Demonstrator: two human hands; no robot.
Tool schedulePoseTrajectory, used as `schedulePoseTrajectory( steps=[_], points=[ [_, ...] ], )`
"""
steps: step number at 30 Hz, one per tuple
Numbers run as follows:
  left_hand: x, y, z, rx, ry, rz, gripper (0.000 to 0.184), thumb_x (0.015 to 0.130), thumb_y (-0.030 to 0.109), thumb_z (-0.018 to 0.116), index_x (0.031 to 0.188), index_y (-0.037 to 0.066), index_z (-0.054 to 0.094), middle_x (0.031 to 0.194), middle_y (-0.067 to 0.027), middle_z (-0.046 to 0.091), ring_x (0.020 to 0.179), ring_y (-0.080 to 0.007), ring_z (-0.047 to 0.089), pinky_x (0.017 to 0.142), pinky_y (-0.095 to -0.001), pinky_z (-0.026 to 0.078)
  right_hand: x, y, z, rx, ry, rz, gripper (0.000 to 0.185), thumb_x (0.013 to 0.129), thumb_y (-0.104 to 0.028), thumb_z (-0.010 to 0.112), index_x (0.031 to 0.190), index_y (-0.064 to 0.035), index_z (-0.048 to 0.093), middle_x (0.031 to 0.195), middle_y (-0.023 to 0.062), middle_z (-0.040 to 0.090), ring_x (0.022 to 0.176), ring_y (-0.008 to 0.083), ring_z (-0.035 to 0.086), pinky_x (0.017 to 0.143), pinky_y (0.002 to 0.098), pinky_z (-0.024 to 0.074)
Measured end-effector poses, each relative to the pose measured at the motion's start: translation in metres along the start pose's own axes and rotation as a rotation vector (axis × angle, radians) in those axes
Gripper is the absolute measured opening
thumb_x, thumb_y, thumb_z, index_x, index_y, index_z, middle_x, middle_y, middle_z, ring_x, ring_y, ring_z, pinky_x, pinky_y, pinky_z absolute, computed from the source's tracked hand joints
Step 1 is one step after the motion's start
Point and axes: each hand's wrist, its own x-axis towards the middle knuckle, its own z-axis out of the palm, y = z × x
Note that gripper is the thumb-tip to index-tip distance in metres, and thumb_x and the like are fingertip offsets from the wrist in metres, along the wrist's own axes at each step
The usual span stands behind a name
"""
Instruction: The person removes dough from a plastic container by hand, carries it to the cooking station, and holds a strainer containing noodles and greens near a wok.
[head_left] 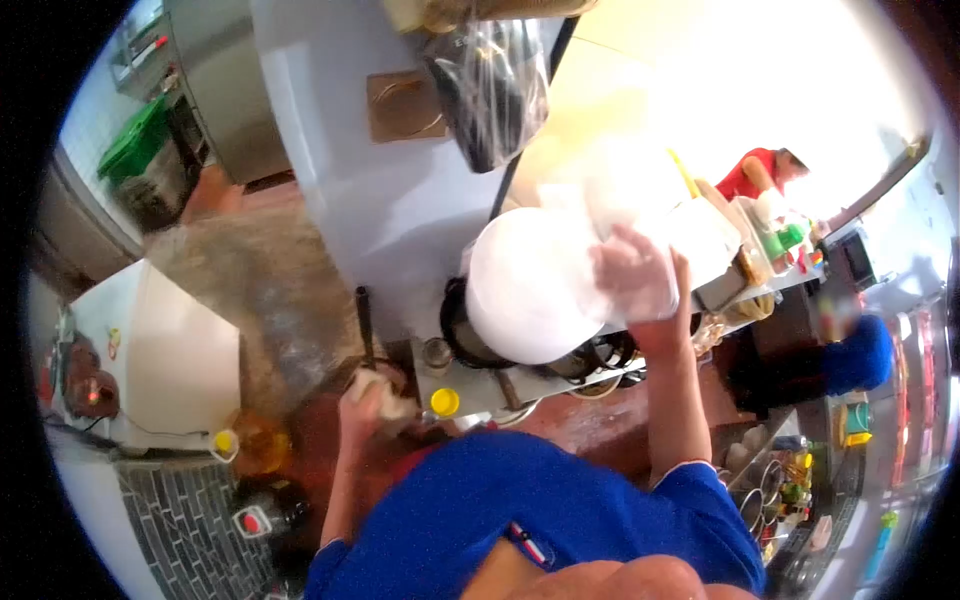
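Note:
My left hand (362, 405) is closed around a beige cloth (396, 398), low at the left of the cooking counter. The cloth bunches against a dark pan with a long black handle (364, 318); whether it grips the pan's rim cannot be made out. My right hand (635, 270) is raised over the counter, smeared by motion. Something pale and see-through shows around its fingers, too blurred to name. Just left of it is a large round white object (530, 285), perhaps a bowl or lid, above black pan rims (465, 330).
A yellow-capped bottle (444, 402) stands near my body. A plastic-wrapped black object (490, 95) and a square brown plate (405, 106) lie on the white counter (330, 130). A person in red (752, 175) is across the counter; another in blue (858, 355) is at right.

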Motion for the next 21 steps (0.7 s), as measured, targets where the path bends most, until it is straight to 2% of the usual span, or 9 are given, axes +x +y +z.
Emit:
schedulePoseTrajectory(
  steps=[1, 2, 3, 6, 9, 13, 15, 18, 21],
  points=[
    [0.012, 0.032, -0.002, -0.41, -0.029, -0.153, 0.024, 0.085, 0.013, 0.068, 0.105, -0.001, 0.065, 0.095, -0.0096, 0.065, 0.084, -0.0197, 0.064, 0.073, -0.0325, 0.055, -0.011, 0.014, 0.003, 0.138, -0.085, 0.049, 0.08, 0.089, -0.057, 0.051, 0.138, 0.0048, 0.045, 0.114, 0.0245, 0.065, 0.1, 0.027, 0.063, 0.09, 0.0383, 0.0496],
    [0.024, 0.065, -0.004, -0.744, -0.006, -0.313, 0.024, 0.086, 0.011, 0.068, 0.108, 0.001, 0.063, 0.103, -0.0075, 0.064, 0.092, -0.0176, 0.064, 0.074, -0.0307, 0.055, -0.025, 0.041, 0.018, 0.084, -0.072, 0.141, 0.083, 0.088, -0.058, 0.053, 0.139, 0.0056, 0.043, 0.117, 0.0233, 0.064, 0.101, 0.0257, 0.062, 0.09, 0.0371, 0.0495],
    [0.026, 0.095, 0.001, -0.997, 0.007, -0.406, 0.026, 0.091, 0.014, 0.064, 0.115, 0.003, 0.06, 0.102, -0.0039, 0.063, 0.087, -0.0118, 0.061, 0.073, -0.0269, 0.053, -0.035, 0.058, 0.028, 0.0, -0.054, 0.213, 0.086, 0.087, -0.059, 0.055, 0.141, 0.0064, 0.041, 0.119, 0.0221, 0.063, 0.102, 0.0244, 0.061, 0.09, 0.0358, 0.0493],
    [0.043, 0.16, -0.005, -0.95, -0.247, -0.284, 0.034, 0.095, 0.014, 0.061, 0.126, 0.003, 0.054, 0.103, -0.0043, 0.061, 0.087, -0.0114, 0.061, 0.074, -0.0236, 0.051, -0.061, 0.089, 0.043, 0.041, -0.085, 0.317, 0.077, 0.085, -0.043, 0.062, 0.139, 0.008, 0.041, 0.127, 0.0216, 0.057, 0.109, 0.0245, 0.059, 0.096, 0.0373, 0.0472],
    [0.046, 0.15, 0.021, -0.925, -0.344, -0.271, 0.033, 0.094, 0.015, 0.063, 0.123, 0.0, 0.058, 0.103, -0.0047, 0.064, 0.092, -0.0115, 0.062, 0.078, -0.0247, 0.051, -0.078, 0.098, 0.044, -0.222, -0.108, 0.29, 0.065, 0.088, -0.034, 0.058, 0.137, 0.0062, 0.045, 0.127, 0.0173, 0.058, 0.118, 0.0242, 0.054, 0.103, 0.0368, 0.0404],
    [0.041, 0.145, 0.041, -1.03, -0.317, -0.313, 0.03, 0.093, 0.013, 0.064, 0.12, -0.001, 0.061, 0.105, -0.0061, 0.067, 0.093, -0.0136, 0.063, 0.081, -0.0261, 0.052, -0.098, 0.116, 0.038, -0.191, -0.138, 0.164, 0.065, 0.087, -0.032, 0.064, 0.137, 0.0049, 0.046, 0.127, 0.0152, 0.058, 0.118, 0.0233, 0.054, 0.103, 0.0368, 0.04],
    [0.038, 0.146, 0.043, -1.081, -0.343, -0.338, 0.03, 0.092, 0.012, 0.063, 0.119, -0.001, 0.061, 0.107, -0.0068, 0.067, 0.094, -0.0146, 0.064, 0.082, -0.0271, 0.052, -0.106, 0.124, 0.033, -0.317, -0.152, 0.153, 0.071, 0.083, -0.032, 0.07, 0.138, 0.0039, 0.045, 0.131, 0.0163, 0.054, 0.122, 0.0248, 0.051, 0.105, 0.0378, 0.0396],
    [0.042, 0.15, 0.037, -0.94, -0.319, -0.345, 0.032, 0.09, 0.009, 0.064, 0.12, -0.001, 0.062, 0.109, -0.0075, 0.068, 0.095, -0.016, 0.065, 0.084, -0.0297, 0.053, -0.111, 0.12, 0.033, -0.586, -0.253, 0.142, 0.08, 0.078, -0.032, 0.075, 0.142, 0.0019, 0.041, 0.135, 0.0188, 0.047, 0.13, 0.0284, 0.045, 0.107, 0.0396, 0.0385],
    [0.048, 0.133, 0.036, -0.838, -0.351, -0.29, 0.033, 0.088, 0.007, 0.066, 0.119, 0.001, 0.063, 0.108, -0.0085, 0.069, 0.095, -0.0174, 0.066, 0.082, -0.0322, 0.054, -0.113, 0.123, 0.039, -0.669, -0.266, 0.025, 0.084, 0.077, -0.029, 0.077, 0.145, 0.001, 0.037, 0.135, 0.0192, 0.047, 0.13, 0.0299, 0.045, 0.108, 0.04, 0.038]
  ],
)
